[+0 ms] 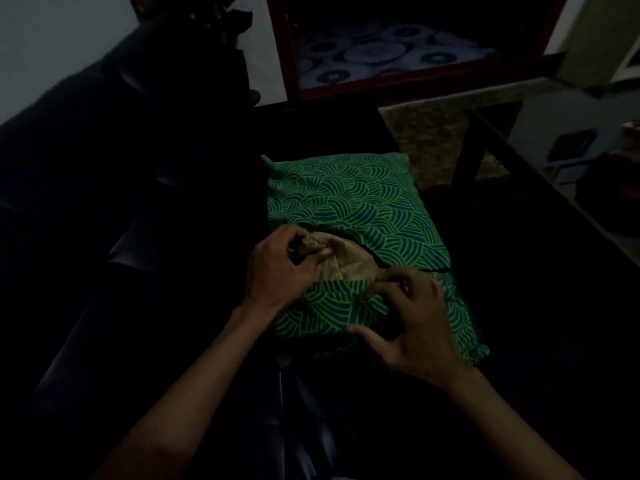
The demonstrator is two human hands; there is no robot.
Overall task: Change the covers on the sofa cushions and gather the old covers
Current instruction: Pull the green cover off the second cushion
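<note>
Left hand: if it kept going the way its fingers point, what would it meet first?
The left hand already pinches the tan inner cushion bulging from the green cover. Going on, it would likely push deeper into that cushion, then meet the cover's opening edge. Depth is hard to judge.

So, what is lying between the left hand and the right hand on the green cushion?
In the head view, the tan inner pillow shows through the cover's opening between the left hand and the right hand.

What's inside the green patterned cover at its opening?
A tan inner cushion shows through the opening of the green cover. The left hand pinches its bunched corner; the right hand holds the opening's edge. The rest is hidden under the cover.
</note>
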